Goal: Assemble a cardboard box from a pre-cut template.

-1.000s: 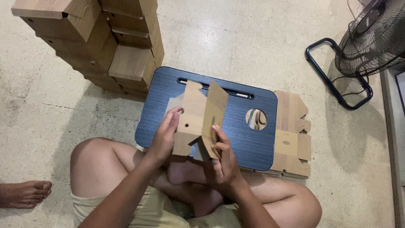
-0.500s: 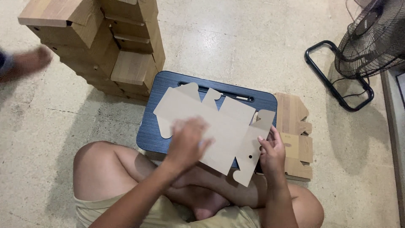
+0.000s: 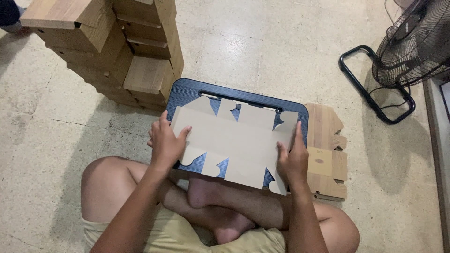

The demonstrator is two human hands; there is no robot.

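A flat, unfolded cardboard box blank (image 3: 234,140) lies plain side up across a dark blue lap tray (image 3: 187,91) over my crossed legs. My left hand (image 3: 165,143) presses on the blank's left end, fingers spread over its edge. At the right end, my right hand (image 3: 291,159) holds the blank down with one finger stretched along its edge. Both hands rest flat on the cardboard.
A heap of folded wood-print boxes (image 3: 122,51) stands at the upper left. A stack of flat blanks (image 3: 328,154) lies on the floor right of the tray. A black floor fan (image 3: 403,51) stands at the upper right. Another person's foot (image 3: 9,14) shows top left.
The blank was folded and held upright a second ago. It has since been opened out and laid flat on the tray, with my hands moved apart to its two ends.
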